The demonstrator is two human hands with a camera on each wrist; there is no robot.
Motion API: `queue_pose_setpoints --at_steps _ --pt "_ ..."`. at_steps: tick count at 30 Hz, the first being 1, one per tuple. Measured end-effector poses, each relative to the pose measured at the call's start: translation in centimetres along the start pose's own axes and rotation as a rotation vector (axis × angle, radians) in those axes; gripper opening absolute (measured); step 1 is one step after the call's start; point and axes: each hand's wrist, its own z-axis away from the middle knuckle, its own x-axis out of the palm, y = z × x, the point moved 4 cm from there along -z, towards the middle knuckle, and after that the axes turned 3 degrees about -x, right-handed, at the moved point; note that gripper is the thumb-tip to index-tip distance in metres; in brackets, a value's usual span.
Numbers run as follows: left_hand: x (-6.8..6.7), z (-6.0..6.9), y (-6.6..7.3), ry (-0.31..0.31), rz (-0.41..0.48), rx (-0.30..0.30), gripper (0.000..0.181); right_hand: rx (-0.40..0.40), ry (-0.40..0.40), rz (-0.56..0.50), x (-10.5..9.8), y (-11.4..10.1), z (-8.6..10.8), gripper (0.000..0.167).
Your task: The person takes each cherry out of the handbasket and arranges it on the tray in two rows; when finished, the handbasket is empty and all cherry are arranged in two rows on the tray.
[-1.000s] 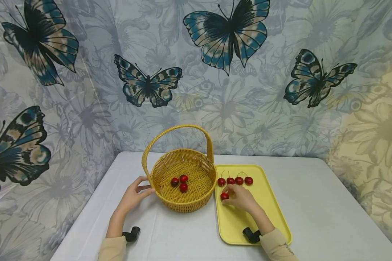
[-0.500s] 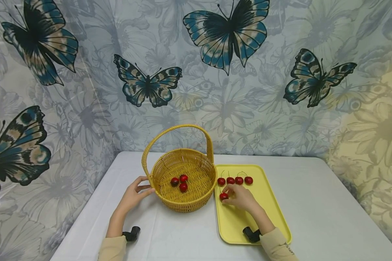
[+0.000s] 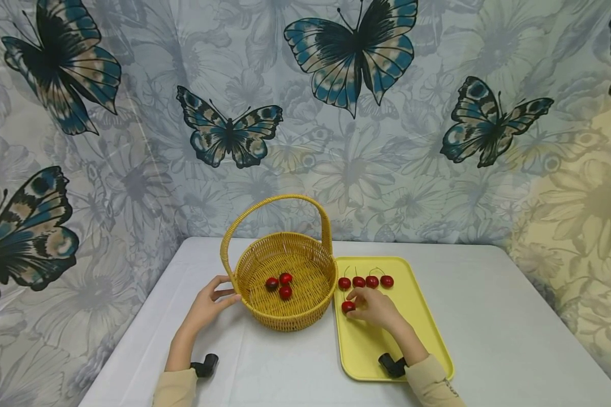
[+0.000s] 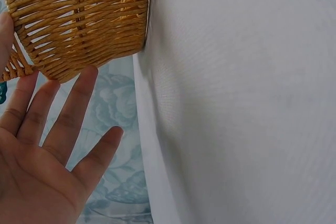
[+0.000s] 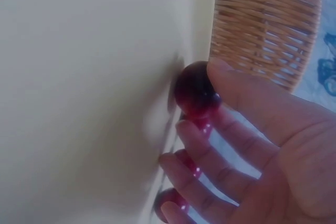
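My left hand (image 3: 209, 305) touches the left side of a yellow woven basket (image 3: 297, 323), close to the foot of its arched handle. Seen from the left wrist, the fingers (image 4: 71, 114) are fairly straight and their tips meet the wicker wall. Inside the basket lie three red cherries (image 3: 285, 292). Over a yellow tray (image 3: 387, 356), my right hand (image 3: 374, 308) pinches a cherry (image 3: 348, 307) between thumb and index finger. This dark red cherry (image 5: 197, 90) appears at or just above the tray surface. Several stemmed cherries (image 3: 371, 282) form a row at the tray's far end.
The basket and tray stand side by side on a white-covered table (image 3: 509, 328), basket on the left. Behind the table hangs a butterfly-print cloth (image 3: 356, 169). The tall basket handle (image 3: 272, 200) arches above the rim.
The cherry at my right fingertips has shifted very slightly left. Both hands, the basket and the tray look otherwise still.
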Motion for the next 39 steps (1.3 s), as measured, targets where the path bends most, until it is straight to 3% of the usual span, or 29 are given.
queue_pose_setpoints --at_steps 10,25,32,39 --pt "0.0 0.0 0.1 -0.009 0.005 0.001 0.059 -0.027 0.03 0.002 -0.7 -0.4 0.1 0.027" --pt "0.0 0.0 0.5 -0.009 -0.014 0.004 0.059 -0.148 0.19 -0.037 -2.6 -2.7 0.7 0.028" --pt "0.1 0.1 0.3 0.001 -0.022 0.019 0.058 -0.272 0.282 -0.064 -2.5 -4.4 0.8 0.023" --pt "0.0 0.2 0.2 0.0 -0.022 0.018 0.057 -0.446 0.253 -0.074 -1.3 -6.1 0.8 0.024"
